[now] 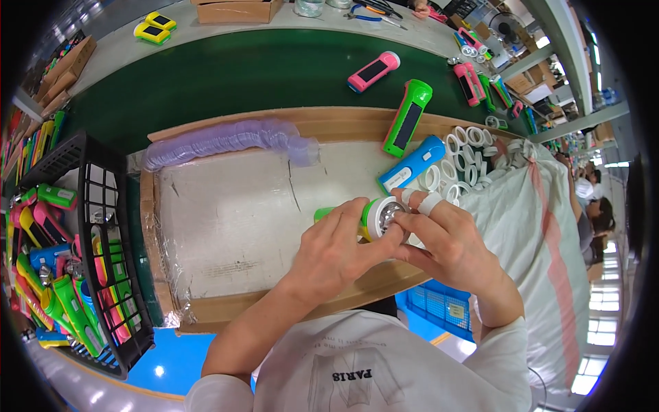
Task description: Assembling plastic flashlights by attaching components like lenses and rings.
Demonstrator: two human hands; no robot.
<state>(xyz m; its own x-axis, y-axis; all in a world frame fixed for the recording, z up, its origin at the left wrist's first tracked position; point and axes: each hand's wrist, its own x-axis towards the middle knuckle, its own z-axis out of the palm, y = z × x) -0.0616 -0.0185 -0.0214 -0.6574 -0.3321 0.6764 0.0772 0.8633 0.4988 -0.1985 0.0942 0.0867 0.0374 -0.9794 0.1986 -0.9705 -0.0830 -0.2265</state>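
Note:
A green and yellow flashlight (367, 221) with a white ring round its silvery reflector head is held over the tray's right half. My left hand (336, 242) wraps round its body, the tail end showing past the knuckles. The fingertips of my right hand (443, 237), one finger wound with white tape, press at the head and ring. A blue flashlight (412, 165) lies just beyond my hands. Behind it a green and pink flashlight (408, 118) rests across the tray's far rim. Several white rings (449, 165) are heaped at the right.
A cardboard tray (226, 226) holds a row of clear purplish discs (230, 141). At the left stands a black crate (113, 275) of flashlights. A green belt (206, 75) carries a pink flashlight (374, 71). A white woven sack (528, 254) bulges at the right, a blue basket (439, 309) below.

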